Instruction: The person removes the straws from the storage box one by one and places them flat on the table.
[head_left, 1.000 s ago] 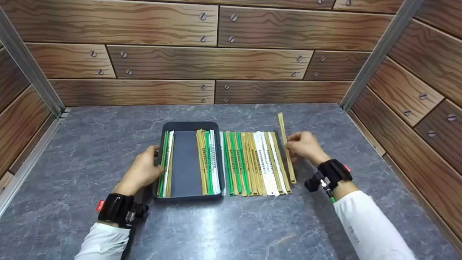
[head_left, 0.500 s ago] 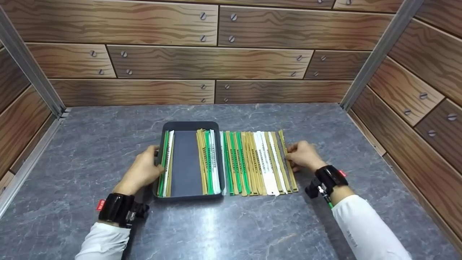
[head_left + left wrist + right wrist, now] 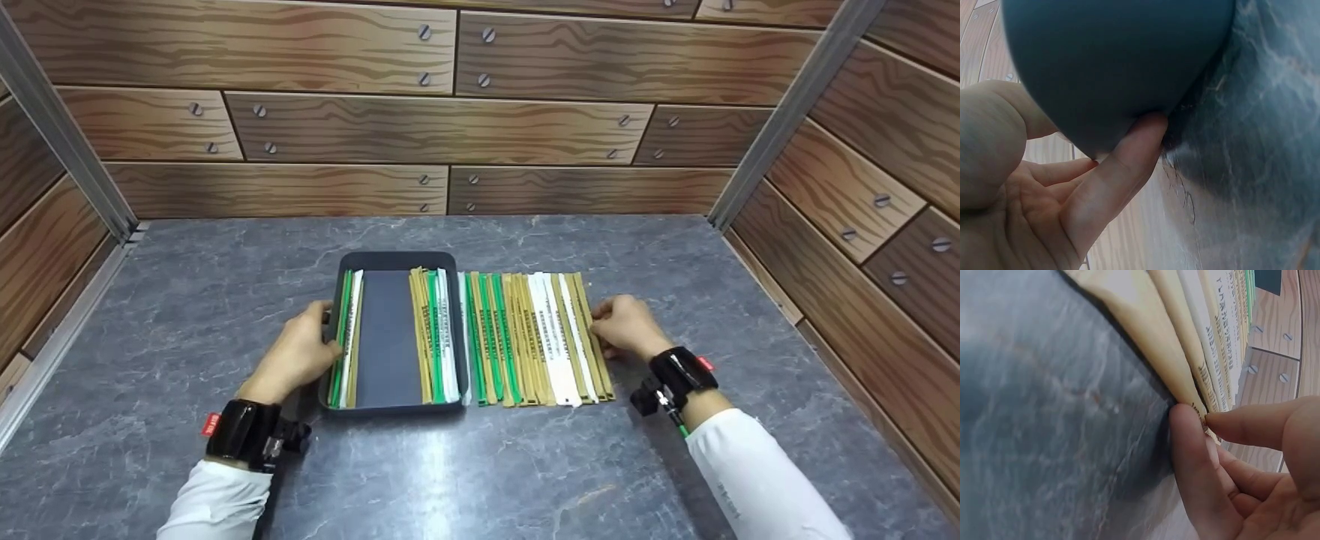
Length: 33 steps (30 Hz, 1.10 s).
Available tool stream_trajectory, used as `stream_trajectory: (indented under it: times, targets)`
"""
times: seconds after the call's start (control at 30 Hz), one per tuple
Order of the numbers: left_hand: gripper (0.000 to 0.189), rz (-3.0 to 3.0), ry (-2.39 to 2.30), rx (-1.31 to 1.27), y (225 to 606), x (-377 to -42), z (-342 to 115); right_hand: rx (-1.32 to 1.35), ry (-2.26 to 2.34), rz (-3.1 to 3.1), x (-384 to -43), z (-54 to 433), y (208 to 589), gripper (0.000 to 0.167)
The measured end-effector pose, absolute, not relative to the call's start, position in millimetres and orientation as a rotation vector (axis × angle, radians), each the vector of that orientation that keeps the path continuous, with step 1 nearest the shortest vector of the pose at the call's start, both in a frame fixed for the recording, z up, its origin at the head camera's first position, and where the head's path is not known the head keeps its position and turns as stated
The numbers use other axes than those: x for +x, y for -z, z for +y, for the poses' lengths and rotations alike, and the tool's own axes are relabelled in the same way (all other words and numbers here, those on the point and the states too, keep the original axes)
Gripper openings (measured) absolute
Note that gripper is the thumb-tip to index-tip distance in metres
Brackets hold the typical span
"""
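Note:
A dark grey rectangular tray (image 3: 388, 337) stands at the middle left of the table. My left hand (image 3: 300, 349) grips its left wall; in the left wrist view the fingers (image 3: 1114, 174) lie against the smooth outer side. Several slim paper-wrapped sticks in green, white and tan stand along both inner sides of the tray. Right of it, a row of more such wrapped sticks (image 3: 556, 345) lies side by side. My right hand (image 3: 630, 326) pinches the edge of the outermost tan wrapped stick (image 3: 1151, 343) between thumb and fingertip, close against the row.
The grey marbled table (image 3: 442, 480) is bounded by a wood-patterned back wall (image 3: 435, 127) and side walls. Metal posts (image 3: 795, 112) stand at the rear corners. Each wrist wears a black strap with a small camera.
My right hand has brought the tan wrapped stick down and leftward, from tilted and apart to flush with the row's right end. My left hand has stayed on the tray.

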<state>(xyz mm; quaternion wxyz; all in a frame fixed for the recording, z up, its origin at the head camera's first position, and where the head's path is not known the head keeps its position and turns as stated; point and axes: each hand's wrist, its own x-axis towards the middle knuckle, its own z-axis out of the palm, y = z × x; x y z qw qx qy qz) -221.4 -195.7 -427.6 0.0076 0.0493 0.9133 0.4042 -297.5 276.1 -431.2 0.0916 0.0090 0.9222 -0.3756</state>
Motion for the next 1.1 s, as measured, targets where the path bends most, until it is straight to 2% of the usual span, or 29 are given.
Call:
stream_trajectory:
  times: [0.5, 0.7, 0.87, 1.1]
  targets:
    - [0.069, 2.852, -1.243, 0.142, 428, -222, -195, 0.018, 1.083, 2.764, -296, 275, 429, 0.033]
    - [0.071, 2.849, -1.247, 0.138, 428, -222, -196, -0.084, 0.913, 2.958, -297, 268, 410, 0.04]
    - [0.07, 2.839, -1.257, 0.134, 428, -222, -197, -0.248, 0.996, 3.013, -298, 229, 381, 0.043]
    - [0.068, 2.83, -1.274, 0.151, 428, -223, -197, -0.483, 1.085, 2.868, -287, 142, 354, 0.044]
